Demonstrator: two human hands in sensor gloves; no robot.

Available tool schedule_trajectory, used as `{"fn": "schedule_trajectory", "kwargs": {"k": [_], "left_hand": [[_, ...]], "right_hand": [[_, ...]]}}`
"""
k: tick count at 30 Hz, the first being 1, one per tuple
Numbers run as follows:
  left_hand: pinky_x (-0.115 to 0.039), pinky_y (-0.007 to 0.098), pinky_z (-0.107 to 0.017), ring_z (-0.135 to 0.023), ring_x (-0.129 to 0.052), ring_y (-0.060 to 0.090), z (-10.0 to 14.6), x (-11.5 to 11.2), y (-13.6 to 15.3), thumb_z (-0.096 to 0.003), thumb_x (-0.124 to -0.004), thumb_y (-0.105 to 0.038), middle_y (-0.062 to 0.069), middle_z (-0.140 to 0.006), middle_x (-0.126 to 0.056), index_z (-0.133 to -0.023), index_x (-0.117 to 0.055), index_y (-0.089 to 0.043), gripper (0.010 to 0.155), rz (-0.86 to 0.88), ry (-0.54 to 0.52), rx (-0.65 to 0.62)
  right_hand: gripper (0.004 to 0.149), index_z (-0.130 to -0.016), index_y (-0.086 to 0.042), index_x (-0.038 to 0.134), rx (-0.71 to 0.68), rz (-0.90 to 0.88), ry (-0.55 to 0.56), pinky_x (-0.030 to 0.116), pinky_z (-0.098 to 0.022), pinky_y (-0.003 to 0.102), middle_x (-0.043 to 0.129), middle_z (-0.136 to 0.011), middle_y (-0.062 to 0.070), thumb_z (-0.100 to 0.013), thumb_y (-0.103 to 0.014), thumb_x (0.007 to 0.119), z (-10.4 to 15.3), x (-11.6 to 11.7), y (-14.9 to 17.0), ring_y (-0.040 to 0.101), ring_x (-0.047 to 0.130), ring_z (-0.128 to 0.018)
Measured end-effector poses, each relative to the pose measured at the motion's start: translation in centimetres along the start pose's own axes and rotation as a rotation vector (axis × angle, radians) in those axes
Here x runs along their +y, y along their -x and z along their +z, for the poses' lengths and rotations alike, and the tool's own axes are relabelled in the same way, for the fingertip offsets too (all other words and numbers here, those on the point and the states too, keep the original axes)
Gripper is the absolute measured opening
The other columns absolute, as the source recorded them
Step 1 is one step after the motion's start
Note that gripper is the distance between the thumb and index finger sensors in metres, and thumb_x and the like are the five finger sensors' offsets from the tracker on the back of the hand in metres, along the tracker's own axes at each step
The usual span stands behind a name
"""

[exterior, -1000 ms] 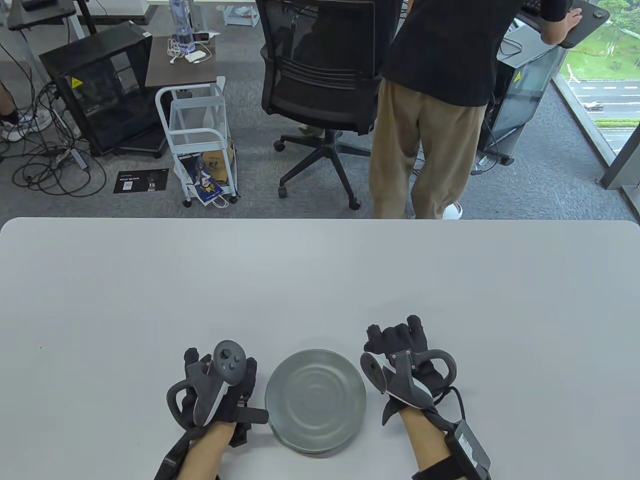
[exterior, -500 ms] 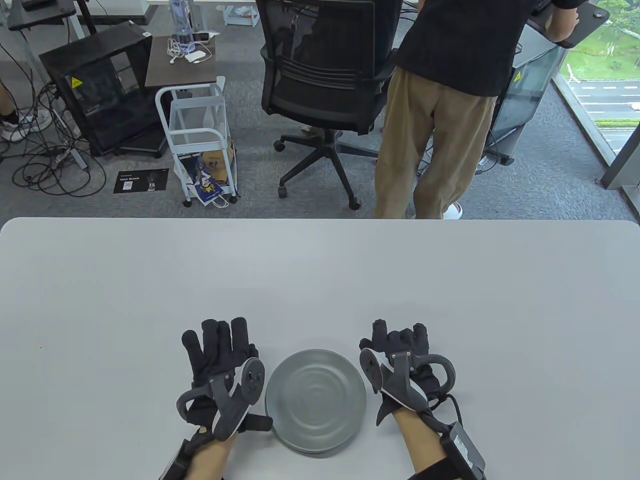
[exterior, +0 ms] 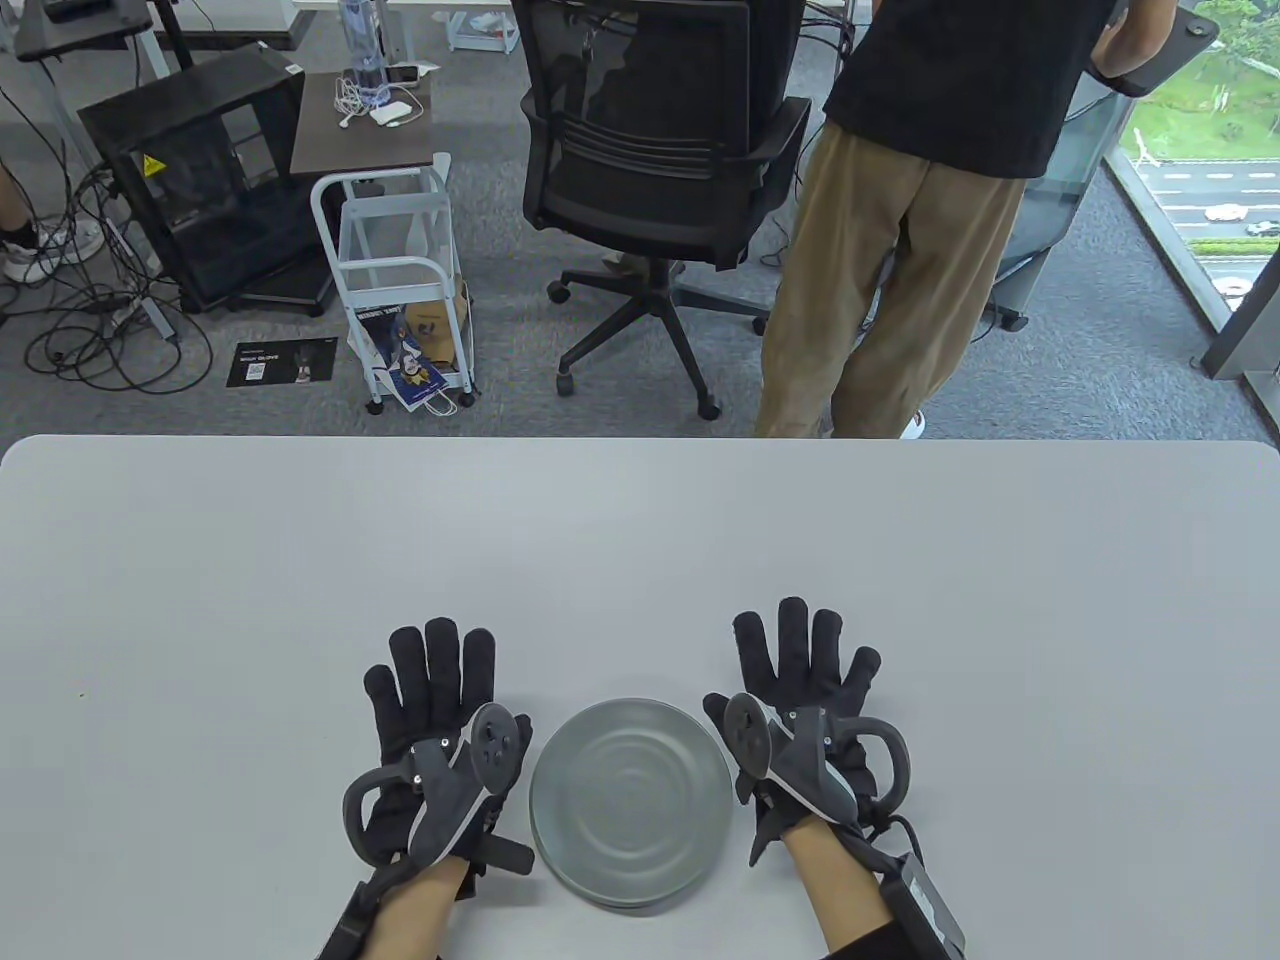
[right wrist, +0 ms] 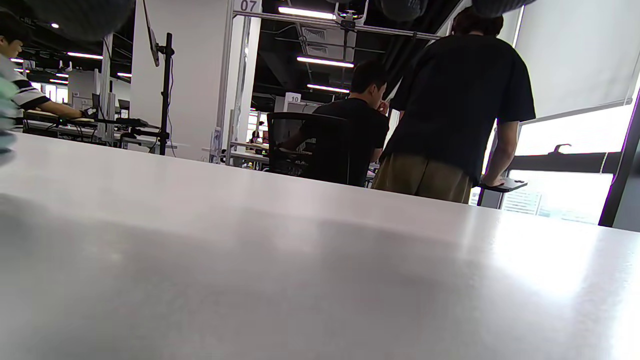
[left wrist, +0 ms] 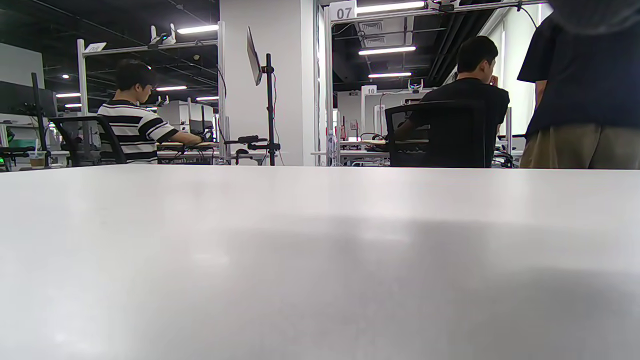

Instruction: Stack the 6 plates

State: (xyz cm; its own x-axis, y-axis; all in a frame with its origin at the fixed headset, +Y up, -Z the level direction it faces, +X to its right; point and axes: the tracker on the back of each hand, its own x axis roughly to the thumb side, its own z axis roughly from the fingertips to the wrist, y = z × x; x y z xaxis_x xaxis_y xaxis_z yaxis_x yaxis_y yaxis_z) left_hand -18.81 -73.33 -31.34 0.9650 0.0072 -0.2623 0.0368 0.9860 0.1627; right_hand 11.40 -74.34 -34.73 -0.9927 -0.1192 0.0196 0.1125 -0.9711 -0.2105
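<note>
A stack of grey metal plates [exterior: 631, 800] sits near the front edge of the white table [exterior: 640, 560], between my hands. My left hand [exterior: 435, 690] lies flat on the table just left of the stack, fingers spread, holding nothing. My right hand [exterior: 805, 665] lies flat just right of the stack, fingers spread, holding nothing. Neither hand touches the plates. The wrist views show only bare tabletop [left wrist: 320, 260] and the room beyond; blurred dark fingertips [right wrist: 80, 15] hang at the top of the right wrist view.
Beyond the table's far edge stand a black office chair [exterior: 650, 150], a person in tan trousers [exterior: 900, 250] and a white cart [exterior: 395, 280]. The tabletop ahead of my hands holds no other objects.
Both hands have opened from curled to flat with fingers spread on the table beside the stack. The left hand turned palm down. The plates have not moved.
</note>
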Motion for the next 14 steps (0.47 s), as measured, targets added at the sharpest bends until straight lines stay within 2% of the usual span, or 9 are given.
{"fn": "schedule_trajectory", "kwargs": {"k": [14], "left_hand": [[-0.005, 0.045, -0.087, -0.118, 0.002, 0.012, -0.1, -0.4, -0.1, -0.0323, -0.064, -0.076, -0.020, -0.113, 0.009, -0.099, 0.002, -0.050, 0.097, -0.011, 0.039, 0.002]], "right_hand": [[0.080, -0.110, -0.035, 0.014, -0.010, 0.002, -0.047, 0.033, -0.075, 0.071, 0.017, -0.122, 0.008, -0.049, -0.074, 0.048, -0.4, 1.1, -0.1, 0.041, 0.031, -0.111]]}}
